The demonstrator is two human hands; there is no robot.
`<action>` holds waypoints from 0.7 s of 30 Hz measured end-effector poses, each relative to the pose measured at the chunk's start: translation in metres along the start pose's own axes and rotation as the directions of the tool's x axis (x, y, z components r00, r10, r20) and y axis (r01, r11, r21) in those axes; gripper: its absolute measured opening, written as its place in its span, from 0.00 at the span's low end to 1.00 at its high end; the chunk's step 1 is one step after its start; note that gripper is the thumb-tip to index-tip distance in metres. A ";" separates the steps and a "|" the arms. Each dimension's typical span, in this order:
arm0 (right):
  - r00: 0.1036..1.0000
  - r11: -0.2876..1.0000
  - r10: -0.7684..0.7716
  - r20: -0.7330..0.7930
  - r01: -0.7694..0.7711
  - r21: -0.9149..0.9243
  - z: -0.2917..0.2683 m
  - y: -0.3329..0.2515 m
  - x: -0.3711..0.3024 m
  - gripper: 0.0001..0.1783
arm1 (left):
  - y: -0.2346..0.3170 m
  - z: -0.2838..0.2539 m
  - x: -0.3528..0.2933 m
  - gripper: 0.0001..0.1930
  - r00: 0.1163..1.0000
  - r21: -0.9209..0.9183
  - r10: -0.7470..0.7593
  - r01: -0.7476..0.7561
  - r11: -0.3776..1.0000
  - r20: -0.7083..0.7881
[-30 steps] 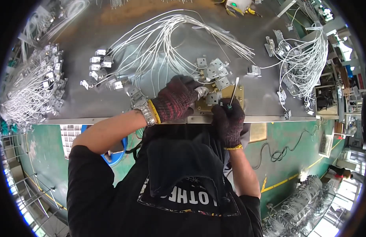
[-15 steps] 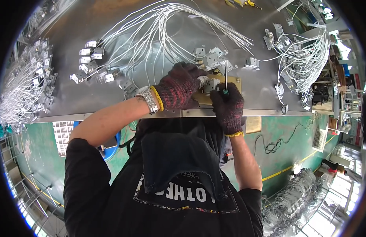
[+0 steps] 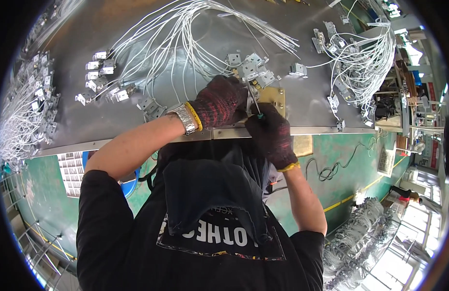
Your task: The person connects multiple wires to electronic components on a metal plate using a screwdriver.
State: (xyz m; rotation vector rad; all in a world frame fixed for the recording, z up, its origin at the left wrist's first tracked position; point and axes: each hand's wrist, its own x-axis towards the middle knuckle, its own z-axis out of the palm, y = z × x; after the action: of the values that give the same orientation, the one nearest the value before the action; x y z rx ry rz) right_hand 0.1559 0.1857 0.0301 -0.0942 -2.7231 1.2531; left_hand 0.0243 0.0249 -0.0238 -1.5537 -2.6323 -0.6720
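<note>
My left hand (image 3: pixel 220 103), in a dark red and black knit glove, is closed at the left side of a brass-coloured plate (image 3: pixel 274 97) on the table's near edge. Its fingers pinch a small metal part (image 3: pixel 250 103), mostly hidden by the glove. Closed round the handle of a screwdriver (image 3: pixel 255 101) is my right hand (image 3: pixel 272 133), gloved alike. The screwdriver's thin shaft leans up and left over the plate, and green shows on its handle. Just beyond the plate lie several metal brackets (image 3: pixel 253 68) with white wires.
On the metal table (image 3: pixel 176 75), a fan of white wires (image 3: pixel 190 29) ends in brackets at the left. A pile of wired brackets (image 3: pixel 32 106) lies far left, another bundle (image 3: pixel 360 68) at right. One bracket (image 3: pixel 298 70) lies right of the plate.
The screwdriver has tilted from near upright to leaning left, and my right hand has shifted left with it. My left hand stays by the plate. The whole view has shifted slightly.
</note>
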 end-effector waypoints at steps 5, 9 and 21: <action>0.985 0.972 0.147 0.094 -0.161 0.169 -0.042 0.014 -0.023 0.24 | 0.000 -0.003 0.000 0.32 0.997 -0.033 -0.034 0.036 0.999 0.067; 0.995 1.000 -0.013 0.101 0.012 0.012 -0.065 -0.006 -0.025 0.23 | 0.004 -0.007 0.000 0.29 0.999 0.030 -0.024 0.022 0.999 0.047; 0.984 0.930 -0.061 0.165 0.116 -0.349 -0.064 -0.052 -0.025 0.17 | 0.005 -0.005 0.000 0.25 0.998 -0.032 0.032 -0.033 0.999 -0.047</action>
State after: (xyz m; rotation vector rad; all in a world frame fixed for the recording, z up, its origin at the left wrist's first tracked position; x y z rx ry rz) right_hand 0.1903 0.1970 0.1085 0.0902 -3.0185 0.7555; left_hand 0.0274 0.0251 -0.0175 -1.5655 -2.5703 -0.7435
